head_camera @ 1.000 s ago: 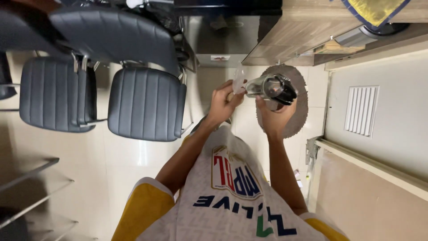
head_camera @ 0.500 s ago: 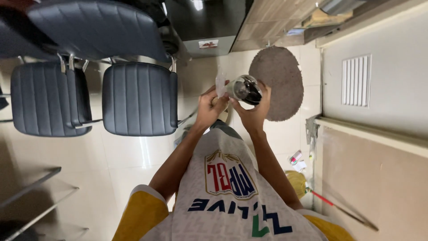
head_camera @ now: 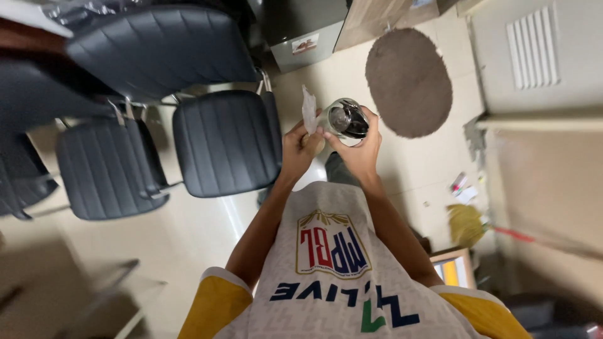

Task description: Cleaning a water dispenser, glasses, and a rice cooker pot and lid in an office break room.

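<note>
Since the earlier frame, the hands have been drawn lower and nearer the chest. A shiny round metal cup is gripped by the right hand, steadied for the crumpled white tissue pinched in left hand fingers.

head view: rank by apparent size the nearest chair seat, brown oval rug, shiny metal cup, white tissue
1. chair seat, largest in frame
2. brown oval rug
3. shiny metal cup, held in the right hand
4. white tissue, pinched by the left hand

Cup and tissue sit nearer the camera, so they look inflated.
</note>
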